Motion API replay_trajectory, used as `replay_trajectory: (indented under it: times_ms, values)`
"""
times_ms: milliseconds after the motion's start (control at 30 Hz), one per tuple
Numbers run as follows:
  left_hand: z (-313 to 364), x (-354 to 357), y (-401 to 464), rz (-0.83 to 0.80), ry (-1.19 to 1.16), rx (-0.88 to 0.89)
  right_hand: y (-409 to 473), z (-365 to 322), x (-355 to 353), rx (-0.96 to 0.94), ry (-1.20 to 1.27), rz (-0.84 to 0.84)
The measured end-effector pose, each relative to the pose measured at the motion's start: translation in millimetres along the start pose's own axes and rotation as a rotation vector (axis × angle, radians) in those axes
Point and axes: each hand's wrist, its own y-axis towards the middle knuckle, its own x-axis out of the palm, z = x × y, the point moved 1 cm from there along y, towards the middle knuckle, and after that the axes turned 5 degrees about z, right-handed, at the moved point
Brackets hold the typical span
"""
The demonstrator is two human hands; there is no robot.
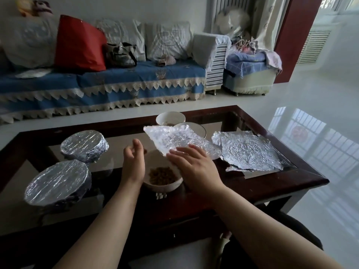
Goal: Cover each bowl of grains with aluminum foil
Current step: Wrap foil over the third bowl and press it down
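A white bowl of brown grains [162, 177] stands uncovered at the table's near middle, between my hands. My right hand [194, 166] holds a crinkled foil sheet [174, 140] raised just beyond the bowl; its fingers lie on top of the sheet and the thumb is hidden beneath. My left hand [134, 162] hovers left of the bowl with fingers loosely curled and nothing in it. Two foil-covered bowls [84, 146] [58, 182] sit at the left. Two uncovered white bowls [170, 118] [196, 128] stand behind the raised sheet.
More foil sheets [250, 152] lie stacked on the right of the glass-topped wooden table [281, 183]. A sofa with a blue cover [116, 82] runs along the far side, and glossy white floor [310, 113] lies to the right.
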Motion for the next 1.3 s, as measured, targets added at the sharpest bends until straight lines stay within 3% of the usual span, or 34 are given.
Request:
replay_trajectory:
  times_ms: [200,333,400,500,600,667,733,833,900,1000,1067,1300]
  values:
    - [-9,-17,17,-0.004,0.085,-0.204,-18,-38,25,-0.212,0.124,-0.193]
    - [-10,-22,20,0.019,0.164,-0.218,-14,-47,19,-0.121,0.259,-0.278]
    - [-10,-25,22,0.044,0.191,-0.212,-2,-42,7,0.034,0.324,-0.235]
    - [-5,-28,25,0.101,0.197,-0.178,13,-11,-5,0.408,0.218,-0.015]
    - [-4,-28,31,0.105,0.227,-0.120,19,27,-9,0.904,0.166,-0.182]
    - [-5,-27,35,0.081,0.217,-0.107,21,43,-10,1.223,0.393,-0.284]
    - [0,-27,34,0.072,0.284,-0.017,19,50,-7,1.402,0.620,-0.351]
    - [5,-18,29,0.057,0.763,0.539,14,52,1,1.441,0.716,-0.410]
    - [11,-8,17,-0.136,0.958,0.726,13,52,3,1.402,0.666,-0.455]
    - [2,6,4,-0.435,1.113,0.563,15,49,3,1.316,0.606,-0.513]
    - [-5,12,2,-0.548,1.181,0.455,14,47,4,1.310,0.620,-0.507]
    - [-14,22,3,-0.553,1.258,0.461,14,42,1,1.356,0.618,-0.503]
